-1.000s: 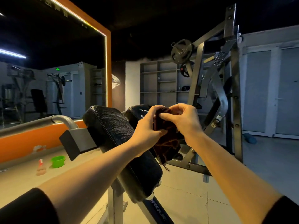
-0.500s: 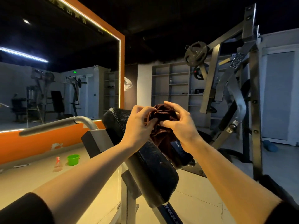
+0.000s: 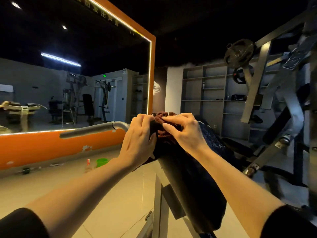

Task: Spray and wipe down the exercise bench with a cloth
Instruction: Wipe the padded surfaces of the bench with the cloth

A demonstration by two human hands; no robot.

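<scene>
Head view: the step in hand looks like readying the cloth (image 3: 162,120), not wiping. Both hands are bunching it up over the top end of the bench pad (image 3: 192,182). The left hand (image 3: 139,141) curls round the cloth from nine o'clock, fingers wrapped over its near side. The right hand (image 3: 184,130) pinches the folds from three o'clock, fingertips (image 3: 165,124) pressed into the fabric. Neither hand is free.

The cloth is a dark reddish-brown wad, crumpled, only its upper folds showing between the two hands; whether its lower part touches the pad I cannot tell. The pad is black, padded and stitched, running from the hands down toward five o'clock, with a speckled sheen on its far right face. That may be spray or just worn leather; it is too blurred to say.

A small spray bottle (image 3: 88,166) stands on the floor at about eight o'clock from the hands, just beside a green cup (image 3: 102,162), well apart from the bench.

The next move, as I judge it, calls for flattening the wad into one palm and pressing it onto the pad, or freeing a hand to fetch the bottle.
</scene>
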